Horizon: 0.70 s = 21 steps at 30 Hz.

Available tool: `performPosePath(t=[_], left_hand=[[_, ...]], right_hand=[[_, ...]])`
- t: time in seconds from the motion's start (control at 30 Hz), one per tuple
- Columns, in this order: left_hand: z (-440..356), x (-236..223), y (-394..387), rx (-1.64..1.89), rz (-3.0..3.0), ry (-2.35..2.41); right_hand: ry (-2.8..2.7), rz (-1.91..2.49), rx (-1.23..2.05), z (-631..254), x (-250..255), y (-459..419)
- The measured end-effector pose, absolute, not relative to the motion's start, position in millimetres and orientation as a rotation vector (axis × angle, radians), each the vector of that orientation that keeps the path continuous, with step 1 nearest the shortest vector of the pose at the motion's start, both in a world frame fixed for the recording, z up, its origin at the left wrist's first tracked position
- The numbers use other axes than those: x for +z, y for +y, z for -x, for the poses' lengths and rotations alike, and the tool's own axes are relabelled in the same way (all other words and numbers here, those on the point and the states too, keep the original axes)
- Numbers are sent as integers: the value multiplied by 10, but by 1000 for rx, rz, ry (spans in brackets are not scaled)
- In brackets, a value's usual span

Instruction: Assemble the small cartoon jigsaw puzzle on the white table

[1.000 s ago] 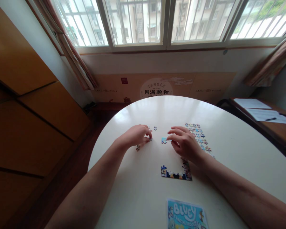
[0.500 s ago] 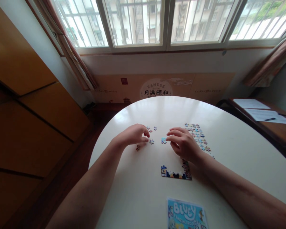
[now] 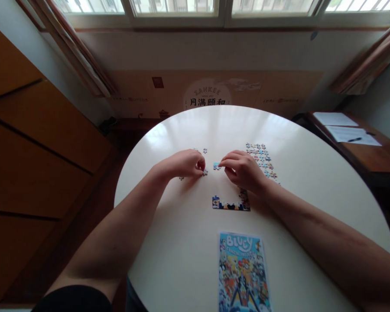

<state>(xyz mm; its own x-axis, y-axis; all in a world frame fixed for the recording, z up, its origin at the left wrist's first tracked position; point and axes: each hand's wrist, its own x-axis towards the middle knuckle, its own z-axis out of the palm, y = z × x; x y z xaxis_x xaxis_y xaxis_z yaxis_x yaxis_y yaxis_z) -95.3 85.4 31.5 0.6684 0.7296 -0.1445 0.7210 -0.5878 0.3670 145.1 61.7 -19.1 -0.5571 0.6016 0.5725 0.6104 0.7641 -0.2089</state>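
Note:
My left hand is curled, with thumb and fingertips pinched at a small jigsaw puzzle piece on the white table. Just to the right, a light-blue bit of puzzle lies flat, and the bent fingers of my right hand grip its right edge. Nearer to me, a joined border section forms a corner; its right side runs up partly under my right hand. Another loose piece lies beyond my left fingers, and one more shows beside my left wrist.
Rows of loose puzzle pieces lie to the right of my right hand. A picture sheet lettered "Bluey" lies close to me on the round table. Papers and a pen are on a brown side table at the right.
My left fingers have closed in on the loose piece beside them. The right hand stays at the light-blue bit. The view has tilted down, showing more of the picture sheet.

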Motion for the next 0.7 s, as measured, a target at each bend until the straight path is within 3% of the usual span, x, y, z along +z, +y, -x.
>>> performPosePath(t=[0.7], left_hand=[[945, 308, 822, 31, -2500, 1054]], right_hand=[[-2392, 892, 13, -1453, -188, 641]])
